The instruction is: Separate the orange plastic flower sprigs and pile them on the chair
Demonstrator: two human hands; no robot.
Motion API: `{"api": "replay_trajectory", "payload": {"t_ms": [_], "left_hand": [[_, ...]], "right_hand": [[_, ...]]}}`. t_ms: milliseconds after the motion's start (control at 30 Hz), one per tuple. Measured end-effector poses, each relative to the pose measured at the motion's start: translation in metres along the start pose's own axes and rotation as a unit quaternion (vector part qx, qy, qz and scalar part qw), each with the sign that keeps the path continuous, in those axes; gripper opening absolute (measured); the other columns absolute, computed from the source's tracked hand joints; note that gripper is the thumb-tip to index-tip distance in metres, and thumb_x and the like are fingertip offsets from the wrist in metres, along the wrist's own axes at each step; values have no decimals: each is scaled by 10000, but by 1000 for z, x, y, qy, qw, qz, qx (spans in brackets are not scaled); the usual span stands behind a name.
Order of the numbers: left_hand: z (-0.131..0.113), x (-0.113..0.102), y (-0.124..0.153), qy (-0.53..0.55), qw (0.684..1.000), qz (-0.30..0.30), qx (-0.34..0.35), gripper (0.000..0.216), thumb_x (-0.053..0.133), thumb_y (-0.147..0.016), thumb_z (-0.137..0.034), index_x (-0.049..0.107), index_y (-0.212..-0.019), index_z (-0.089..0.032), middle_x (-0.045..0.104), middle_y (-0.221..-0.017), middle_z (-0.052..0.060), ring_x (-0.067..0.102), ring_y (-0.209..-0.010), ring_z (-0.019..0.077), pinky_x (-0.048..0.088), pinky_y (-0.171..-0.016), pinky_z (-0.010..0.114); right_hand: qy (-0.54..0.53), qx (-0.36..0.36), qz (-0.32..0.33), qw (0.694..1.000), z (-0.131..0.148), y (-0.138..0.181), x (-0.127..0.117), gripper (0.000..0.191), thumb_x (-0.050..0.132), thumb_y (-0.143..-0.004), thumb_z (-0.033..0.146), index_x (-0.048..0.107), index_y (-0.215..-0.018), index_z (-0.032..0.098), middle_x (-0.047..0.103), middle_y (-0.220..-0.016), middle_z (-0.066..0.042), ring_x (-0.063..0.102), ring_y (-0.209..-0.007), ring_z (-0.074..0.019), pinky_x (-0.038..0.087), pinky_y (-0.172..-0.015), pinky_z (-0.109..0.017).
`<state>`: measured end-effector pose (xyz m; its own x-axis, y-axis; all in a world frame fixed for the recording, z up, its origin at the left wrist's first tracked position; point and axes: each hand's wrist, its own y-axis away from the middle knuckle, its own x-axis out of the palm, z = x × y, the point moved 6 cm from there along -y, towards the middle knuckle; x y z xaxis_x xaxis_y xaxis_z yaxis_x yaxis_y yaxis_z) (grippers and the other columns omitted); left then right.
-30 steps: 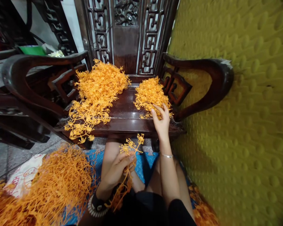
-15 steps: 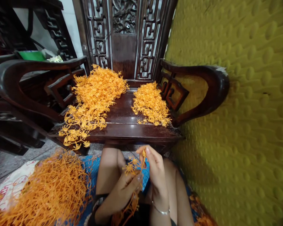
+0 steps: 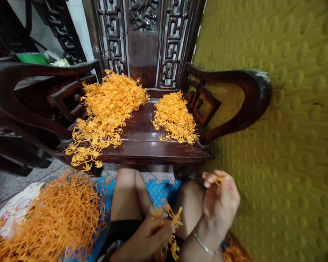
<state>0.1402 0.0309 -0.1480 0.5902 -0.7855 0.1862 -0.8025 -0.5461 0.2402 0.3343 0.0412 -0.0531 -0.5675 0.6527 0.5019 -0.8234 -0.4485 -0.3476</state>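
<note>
My left hand (image 3: pixel 153 234) is closed on a bunch of orange branched plastic sprigs (image 3: pixel 176 218), held low over my lap. The sprigs have small claw-like tips that stick out past the fingers, and some hang below the hand. Off to the right, over my right knee, my right hand (image 3: pixel 221 203) is closed in a pinch on a small orange plastic piece (image 3: pixel 220 179), mostly covered by the fingers. A bracelet (image 3: pixel 203 244) circles the right wrist.
A dark carved wooden chair (image 3: pixel 153 147) stands ahead, bearing a large orange pile (image 3: pixel 113 100) and a smaller pile (image 3: pixel 175 118). Thin orange strands (image 3: pixel 62 214) heap at the left on a blue mat (image 3: pixel 160 191). A yellow-green padded wall (image 3: pixel 289 163) runs along the right.
My right hand has moved right, away from my left hand, with a small orange piece in its fingers. My left hand has shifted slightly down and right with its sprigs.
</note>
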Motion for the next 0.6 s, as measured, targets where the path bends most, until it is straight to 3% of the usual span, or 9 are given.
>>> {"api": "replay_trajectory", "payload": {"t_ms": [67, 167, 300, 367, 433, 500, 600], "left_hand": [[-10, -7, -5, -8, 1000, -14, 25, 577, 445, -850, -679, 581, -682, -144, 456, -632, 2, 394, -610, 115, 337, -576, 235], [-32, -19, -11, -23, 997, -31, 67, 545, 419, -894, -621, 558, -665, -147, 461, -620, 2, 407, -611, 119, 358, -608, 247], [-41, -32, -11, -33, 997, -49, 58, 543, 444, -877, -629, 484, -609, -158, 392, -555, -28, 356, -554, 101, 305, -545, 239], [-38, -38, -8, -31, 997, -46, 48, 542, 451, -875, -625, 462, -594, -162, 383, -530, -37, 332, -521, 90, 285, -515, 234], [-36, -46, -5, -41, 996, -57, 53, 526, 465, -879, -602, 467, -589, -162, 399, -535, -35, 329, -519, 89, 284, -503, 230], [-37, -55, -2, -76, 992, -74, 68, 491, 491, -882, -566, 511, -610, -158, 422, -567, -29, 346, -547, 96, 297, -513, 229], [-38, -64, -2, -132, 987, -60, 73, 442, 505, -890, -529, 585, -666, -155, 448, -593, -24, 362, -574, 107, 313, -532, 233]], "right_hand": [[26, 56, 47, 997, -7, 6, 8, 164, 633, -856, 331, 676, -921, 187, 596, -655, 14, 522, -573, -89, 457, -666, -255], [24, 126, 139, 982, -22, 26, 35, 246, 608, -854, 251, 665, -1093, 249, 668, -835, -16, 568, -605, -97, 464, -653, -267], [26, 146, 272, 951, -38, 50, 67, 229, 507, -873, 182, 724, -829, 239, 564, -737, 8, 497, -606, -88, 397, -607, -238], [59, 163, 333, 927, -46, 57, 74, 275, 471, -899, 223, 726, -796, 222, 490, -684, 7, 471, -643, -104, 365, -606, -240], [85, 201, 412, 885, -54, 63, 79, 354, 389, -956, 358, 718, -962, 226, 517, -727, -6, 492, -697, -128, 377, -648, -257], [95, 228, 510, 824, -58, 70, 82, 504, 300, -967, 518, 685, -1064, 208, 591, -825, -39, 543, -777, -164, 408, -709, -288], [124, 222, 625, 738, -57, 78, 84, 493, 428, -908, 589, 681, -981, 173, 647, -883, -65, 572, -797, -183, 422, -733, -299]]}}
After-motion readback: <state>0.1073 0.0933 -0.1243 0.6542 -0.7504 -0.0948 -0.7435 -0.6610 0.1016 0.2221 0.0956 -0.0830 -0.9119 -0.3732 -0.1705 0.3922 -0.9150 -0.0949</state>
